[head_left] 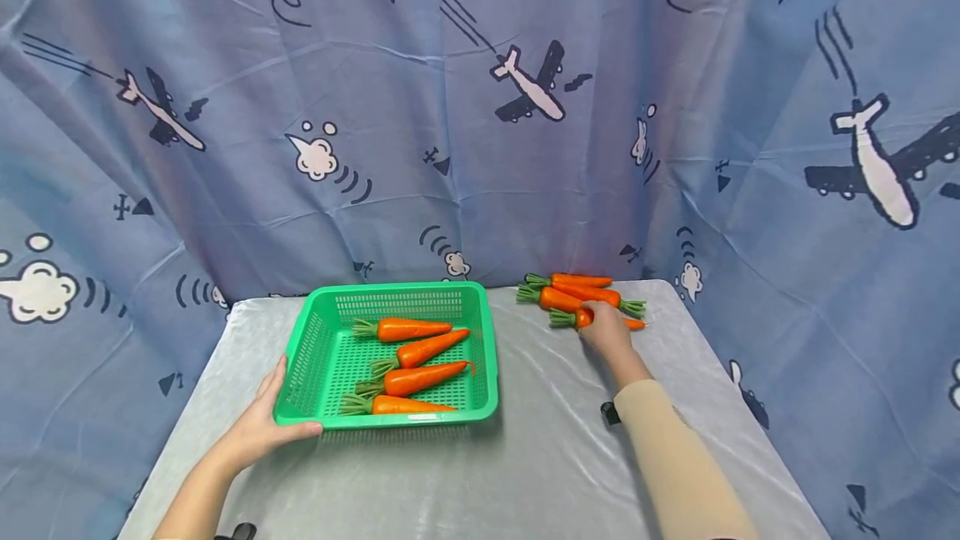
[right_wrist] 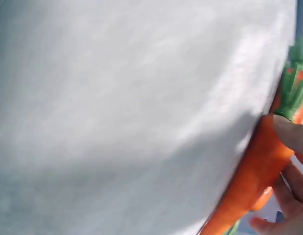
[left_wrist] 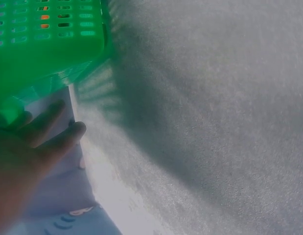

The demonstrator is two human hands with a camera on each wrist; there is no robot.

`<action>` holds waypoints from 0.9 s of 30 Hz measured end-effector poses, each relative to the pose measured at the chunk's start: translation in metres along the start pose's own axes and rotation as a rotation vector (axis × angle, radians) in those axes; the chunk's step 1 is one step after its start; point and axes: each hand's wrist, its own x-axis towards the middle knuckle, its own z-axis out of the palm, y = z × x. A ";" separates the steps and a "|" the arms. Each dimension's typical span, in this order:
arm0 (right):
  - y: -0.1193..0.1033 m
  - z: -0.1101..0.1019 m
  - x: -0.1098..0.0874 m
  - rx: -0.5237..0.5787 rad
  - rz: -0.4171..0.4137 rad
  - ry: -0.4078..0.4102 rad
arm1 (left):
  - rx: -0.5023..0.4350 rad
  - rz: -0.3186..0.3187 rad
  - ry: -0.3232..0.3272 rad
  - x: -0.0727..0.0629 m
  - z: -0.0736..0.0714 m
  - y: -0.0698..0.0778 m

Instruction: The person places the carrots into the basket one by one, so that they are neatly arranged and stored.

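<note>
Right hand (head_left: 609,335) is filling the edge of the right wrist view, pinching a carrot (right_wrist: 249,174) between thumb and fingers. I'm seeing it far right on the table (head_left: 540,473), with three loose carrots (head_left: 592,293) lying just beyond. Left hand (head_left: 258,423) is spreading its fingers at the green basket (head_left: 375,422), thumb touching the rim; four more carrots (head_left: 423,377) are lying inside.

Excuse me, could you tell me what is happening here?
A person's right hand grips a carrot at the far right of the table, where three more carrots lie close by. The left hand touches the near left corner of the green basket, which has four carrots inside.
</note>
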 end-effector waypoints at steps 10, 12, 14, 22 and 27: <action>0.011 0.003 -0.001 -0.109 -0.044 -0.030 | 0.014 0.008 0.011 0.003 0.000 0.001; 0.011 0.003 -0.001 -0.114 -0.050 -0.055 | 0.014 0.006 0.011 0.003 0.000 0.001; 0.010 0.002 -0.001 -0.110 -0.061 -0.079 | 0.012 0.005 0.010 0.002 0.000 0.000; -0.010 -0.003 0.001 -0.018 -0.062 -0.108 | 0.008 0.011 0.015 0.001 0.000 0.000; -0.033 -0.010 0.002 0.027 -0.089 -0.054 | 0.012 0.014 0.023 0.001 0.000 -0.002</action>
